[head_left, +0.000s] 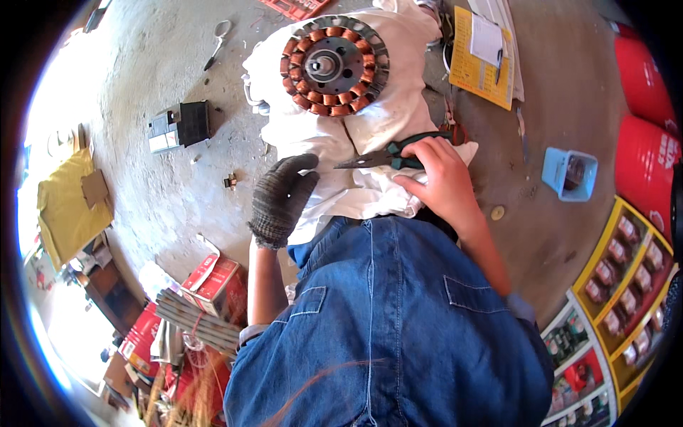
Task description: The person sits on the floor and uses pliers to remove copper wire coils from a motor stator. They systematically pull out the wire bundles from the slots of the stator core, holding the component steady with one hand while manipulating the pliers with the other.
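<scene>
In my right hand (440, 171), which is bare, is a pair of pliers (371, 159) with dark green handles. Its fingers curl over the handles, and the closed-looking jaws point left above the white cloth (334, 196). My left hand (281, 203) wears a dark knitted glove. It hovers left of the jaws with thumb and fingers apart and nothing visible between them. Beyond both hands, a round motor stator (334, 65) with copper coils and a central shaft rests on the white cloth.
On the floor at left lie a black box-shaped part (186, 122), scissors (219, 41) and a small metal piece (230, 181). A blue basket (569, 174) stands at right, near red drums (646, 167). A yellow board with paper (480, 60) is at far right.
</scene>
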`<control>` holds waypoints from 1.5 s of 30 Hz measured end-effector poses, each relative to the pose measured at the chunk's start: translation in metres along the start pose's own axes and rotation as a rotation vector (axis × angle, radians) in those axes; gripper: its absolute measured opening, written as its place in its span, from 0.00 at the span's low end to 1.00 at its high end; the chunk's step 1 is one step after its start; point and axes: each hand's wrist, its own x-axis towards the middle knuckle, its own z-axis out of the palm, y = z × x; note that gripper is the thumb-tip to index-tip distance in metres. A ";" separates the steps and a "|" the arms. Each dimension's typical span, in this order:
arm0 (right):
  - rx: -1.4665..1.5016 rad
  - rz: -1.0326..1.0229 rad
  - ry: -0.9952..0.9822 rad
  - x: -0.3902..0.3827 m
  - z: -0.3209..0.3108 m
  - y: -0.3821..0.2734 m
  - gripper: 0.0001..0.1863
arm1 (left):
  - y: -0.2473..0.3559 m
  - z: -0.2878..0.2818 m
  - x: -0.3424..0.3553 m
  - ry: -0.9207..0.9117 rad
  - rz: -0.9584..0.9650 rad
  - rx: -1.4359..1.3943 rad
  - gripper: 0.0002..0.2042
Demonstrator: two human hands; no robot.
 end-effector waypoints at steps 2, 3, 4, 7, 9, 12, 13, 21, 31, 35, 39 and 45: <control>0.005 0.019 0.005 0.000 0.002 -0.002 0.19 | 0.000 0.001 0.002 -0.003 0.057 0.133 0.14; -0.003 0.031 0.006 0.000 0.004 -0.003 0.19 | 0.003 0.003 0.002 -0.018 0.036 0.102 0.15; -0.012 0.043 0.007 0.000 0.005 -0.004 0.19 | 0.007 0.006 0.003 -0.022 0.027 0.098 0.15; -0.013 0.056 -0.001 0.002 0.004 -0.007 0.18 | 0.014 0.017 0.004 -0.030 0.087 0.110 0.18; -0.019 0.069 -0.017 0.003 0.003 -0.008 0.18 | 0.020 0.023 0.008 -0.038 0.193 0.203 0.19; -0.031 0.065 -0.025 0.004 0.002 -0.010 0.17 | 0.021 0.031 0.013 -0.074 0.233 0.387 0.16; -0.070 0.037 -0.020 0.004 0.002 -0.010 0.17 | 0.021 0.032 0.015 -0.091 0.230 0.455 0.15; -0.110 -0.094 0.050 0.006 0.002 0.013 0.19 | 0.020 0.033 0.023 -0.192 0.175 0.464 0.12; -0.134 -0.078 -0.145 0.002 -0.009 0.008 0.12 | 0.042 0.011 0.044 -0.142 0.218 0.211 0.11; 0.228 0.074 -0.170 -0.004 -0.011 0.016 0.08 | 0.041 0.009 0.060 0.197 0.373 -0.097 0.25; 0.821 0.218 -0.178 -0.016 -0.026 0.022 0.08 | 0.052 -0.005 0.114 0.526 0.556 0.289 0.42; 1.124 0.033 -0.146 -0.009 -0.056 -0.010 0.16 | 0.028 -0.004 0.176 0.337 0.686 0.528 0.35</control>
